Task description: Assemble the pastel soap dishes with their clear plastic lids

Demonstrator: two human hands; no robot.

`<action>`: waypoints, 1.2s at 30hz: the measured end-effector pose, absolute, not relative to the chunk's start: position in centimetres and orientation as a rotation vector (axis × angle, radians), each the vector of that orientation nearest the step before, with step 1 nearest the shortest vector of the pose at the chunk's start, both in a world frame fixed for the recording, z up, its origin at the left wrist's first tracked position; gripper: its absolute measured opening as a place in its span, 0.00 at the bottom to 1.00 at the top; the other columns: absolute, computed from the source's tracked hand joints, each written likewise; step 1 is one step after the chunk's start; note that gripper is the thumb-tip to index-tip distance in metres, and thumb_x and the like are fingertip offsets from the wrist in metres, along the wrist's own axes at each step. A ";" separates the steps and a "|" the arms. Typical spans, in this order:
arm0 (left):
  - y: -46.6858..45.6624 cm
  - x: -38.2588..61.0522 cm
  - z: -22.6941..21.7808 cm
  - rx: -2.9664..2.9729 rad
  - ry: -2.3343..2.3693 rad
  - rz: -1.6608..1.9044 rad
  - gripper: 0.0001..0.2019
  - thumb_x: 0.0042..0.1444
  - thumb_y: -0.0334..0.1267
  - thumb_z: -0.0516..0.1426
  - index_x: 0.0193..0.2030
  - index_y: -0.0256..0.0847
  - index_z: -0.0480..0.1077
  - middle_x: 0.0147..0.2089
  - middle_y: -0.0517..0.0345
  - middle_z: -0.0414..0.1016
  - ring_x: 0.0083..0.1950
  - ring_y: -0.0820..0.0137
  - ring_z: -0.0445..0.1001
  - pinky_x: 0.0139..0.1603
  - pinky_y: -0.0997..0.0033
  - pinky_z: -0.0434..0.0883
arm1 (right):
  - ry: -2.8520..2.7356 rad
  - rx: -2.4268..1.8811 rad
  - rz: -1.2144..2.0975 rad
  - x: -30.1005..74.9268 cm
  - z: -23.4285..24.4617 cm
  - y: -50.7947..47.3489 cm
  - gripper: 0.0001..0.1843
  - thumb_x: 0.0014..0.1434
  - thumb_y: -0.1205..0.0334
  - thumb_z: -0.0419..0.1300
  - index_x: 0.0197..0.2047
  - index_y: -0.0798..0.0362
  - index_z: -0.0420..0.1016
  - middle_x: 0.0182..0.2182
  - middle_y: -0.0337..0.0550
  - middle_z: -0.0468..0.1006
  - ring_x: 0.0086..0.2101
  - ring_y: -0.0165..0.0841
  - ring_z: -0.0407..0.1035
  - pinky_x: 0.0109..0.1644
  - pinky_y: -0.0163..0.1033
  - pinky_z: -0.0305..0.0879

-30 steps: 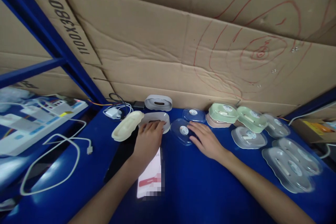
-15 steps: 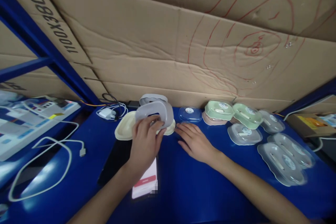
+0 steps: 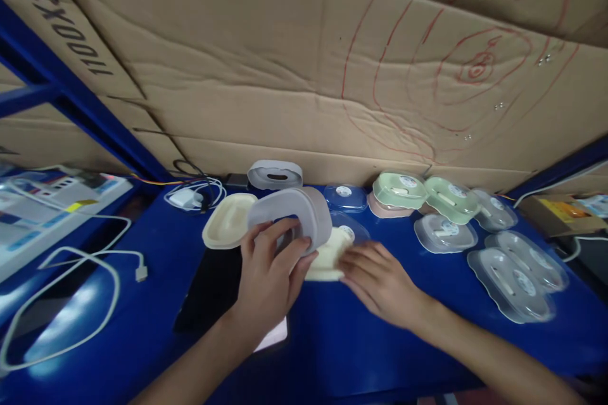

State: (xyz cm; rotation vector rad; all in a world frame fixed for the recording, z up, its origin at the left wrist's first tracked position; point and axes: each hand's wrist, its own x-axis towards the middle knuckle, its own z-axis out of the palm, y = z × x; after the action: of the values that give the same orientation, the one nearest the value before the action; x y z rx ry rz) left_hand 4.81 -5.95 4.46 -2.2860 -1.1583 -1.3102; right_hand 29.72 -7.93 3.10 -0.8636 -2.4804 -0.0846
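Note:
My left hand point(image 3: 270, 272) grips a grey plastic dish part point(image 3: 316, 218) with a wide opening, raised and tilted above the blue table. Below and to the right of it is a cream plastic dish point(image 3: 327, 259), partly covered by the grey part and my fingers. The fingers of my right hand point(image 3: 380, 275) are together on the right end of that cream dish. A clear lid point(image 3: 358, 226) with a round sticker lies just behind it. Another shallow cream dish point(image 3: 229, 221) sits to the left, and a grey slotted part point(image 3: 275, 175) stands at the back.
Finished-looking lidded boxes in green point(image 3: 451, 199) and grey point(image 3: 510, 281) line the right side. A blue lidded box point(image 3: 345, 198) is at the back. A dark flat object point(image 3: 209, 291) and a phone point(image 3: 275, 334) lie near my left arm. White cables point(image 3: 114, 278) and a power strip point(image 3: 104, 193) are left.
The grey part in my left hand has moved slightly right and nearer. My right hand has come right and nearer, now on the cream dish, which has also shifted that way. The view has tilted.

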 end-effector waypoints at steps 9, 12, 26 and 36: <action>-6.0 6.4 2.4 -2.723 -1.123 -0.914 0.09 0.74 0.36 0.56 0.58 0.41 0.71 0.53 0.48 0.80 0.53 0.56 0.77 0.58 0.51 0.66 | -2.489 -1.044 0.049 34.1 1.2 -17.6 0.12 0.77 0.61 0.56 0.54 0.55 0.80 0.48 0.45 0.86 0.51 0.37 0.78 0.62 0.47 0.69; -7.0 7.0 2.1 -2.842 -0.991 -0.891 0.09 0.75 0.38 0.56 0.57 0.40 0.73 0.52 0.50 0.81 0.52 0.58 0.78 0.57 0.52 0.67 | -2.465 -1.012 0.023 34.6 1.7 -16.6 0.16 0.76 0.57 0.57 0.59 0.55 0.78 0.51 0.50 0.84 0.53 0.39 0.77 0.60 0.48 0.73; -9.5 7.7 2.8 -3.093 -0.480 -0.842 0.10 0.74 0.42 0.59 0.45 0.39 0.76 0.47 0.54 0.82 0.48 0.64 0.79 0.60 0.56 0.71 | -2.525 -0.555 -0.144 35.6 1.5 -12.7 0.07 0.66 0.57 0.70 0.38 0.51 0.81 0.42 0.42 0.85 0.53 0.36 0.76 0.64 0.45 0.71; -9.7 7.8 2.3 -3.077 -0.386 -0.776 0.08 0.70 0.30 0.56 0.42 0.42 0.77 0.40 0.56 0.81 0.41 0.63 0.78 0.51 0.57 0.76 | -2.535 -0.513 0.009 35.5 1.1 -12.7 0.09 0.66 0.61 0.60 0.33 0.48 0.78 0.39 0.43 0.84 0.49 0.37 0.77 0.58 0.43 0.75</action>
State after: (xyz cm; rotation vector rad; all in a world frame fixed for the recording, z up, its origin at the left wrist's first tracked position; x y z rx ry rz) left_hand 7.77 -9.68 2.26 -3.0772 -0.3857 -0.7757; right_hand 35.55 -12.72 1.09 -0.5130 -2.5346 0.0087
